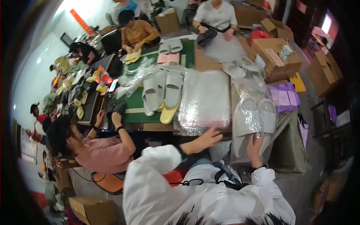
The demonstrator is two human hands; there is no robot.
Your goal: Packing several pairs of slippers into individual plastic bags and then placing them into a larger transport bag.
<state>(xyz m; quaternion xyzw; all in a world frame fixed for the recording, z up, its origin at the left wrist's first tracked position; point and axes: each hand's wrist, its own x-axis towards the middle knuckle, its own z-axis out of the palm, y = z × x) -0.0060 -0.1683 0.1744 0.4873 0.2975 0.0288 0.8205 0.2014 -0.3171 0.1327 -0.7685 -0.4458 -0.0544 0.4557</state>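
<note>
A pair of pale grey slippers (247,118) lies in a clear plastic bag (237,150) at the table's near right. My right hand (255,150) grips the pair at its near end, with the plastic about the fingers and partly hiding them. To its left, my left hand (206,140) is empty, its fingers stretched out and spread. It hovers by the near edge of a stack of flat clear plastic bags (206,99). Beyond the bagged pair, more pale slippers (249,65) lie in clear plastic.
Grey slippers (150,92) and a yellow one (169,112) lie on a green mat (131,117). Co-workers sit left (105,146) and across (215,17). An open cardboard box (275,56) and a purple bag (285,97) stand at right. Olive cloth (288,146) hangs nearby.
</note>
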